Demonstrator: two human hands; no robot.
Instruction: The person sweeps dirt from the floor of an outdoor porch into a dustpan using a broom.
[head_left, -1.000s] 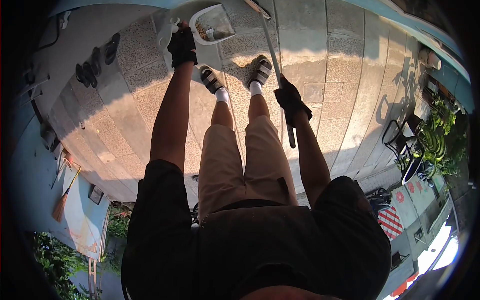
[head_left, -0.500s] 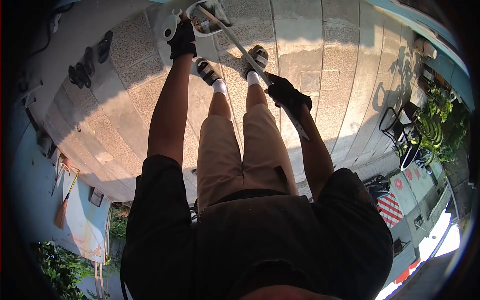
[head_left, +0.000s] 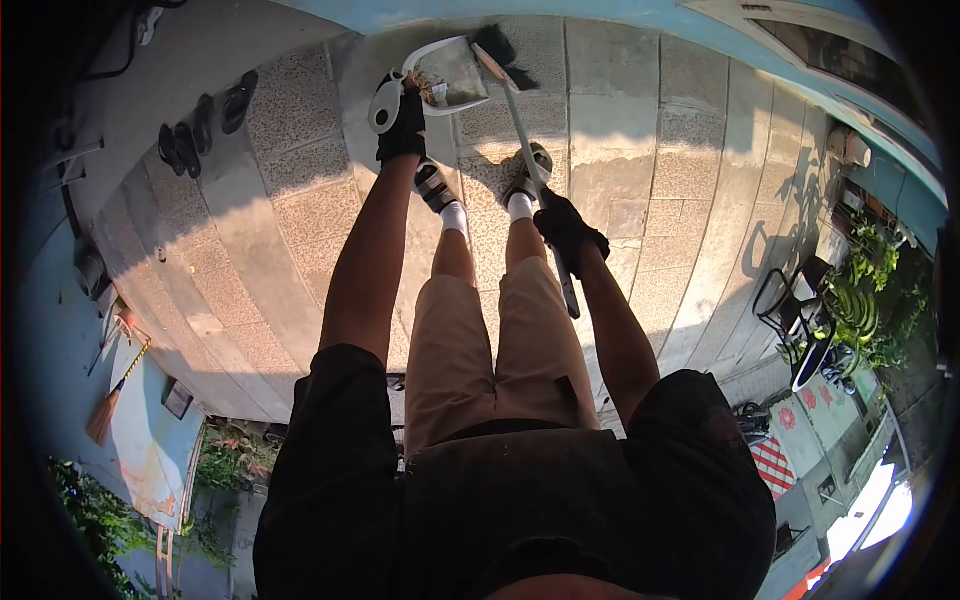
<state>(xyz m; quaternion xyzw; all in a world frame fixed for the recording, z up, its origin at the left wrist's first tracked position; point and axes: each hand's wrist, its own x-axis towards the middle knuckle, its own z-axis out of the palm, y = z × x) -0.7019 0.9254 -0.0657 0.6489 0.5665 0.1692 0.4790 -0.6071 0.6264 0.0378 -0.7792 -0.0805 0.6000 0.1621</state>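
In a black fingerless glove, my left hand (head_left: 404, 128) is closed around the white handle (head_left: 385, 106) of a dustpan. The white-rimmed dustpan (head_left: 466, 106) is at the far end of the paving, with dry leaf-like debris (head_left: 430, 86) toward its handle side. My right hand (head_left: 567, 232), also gloved, grips the long grey pole (head_left: 524, 145) of a broom. Its dark bristle head (head_left: 508, 58) is at the right edge of the dustpan, bristles pointing away from it. My sandalled feet (head_left: 438, 187) stand just behind the pan.
Several dark slippers (head_left: 181, 150) lie on the paving to the left. A straw broom (head_left: 115, 400) hangs along the blue wall at lower left. Toward the right are a dark chair (head_left: 797, 310) and green plants (head_left: 862, 300). A blue wall (head_left: 600, 18) borders the far side.
The broom head has come into view at the dustpan's right edge, and its pole stands steeper. My right hand has moved down slightly in view. The dustpan now shows more fully, farther right.
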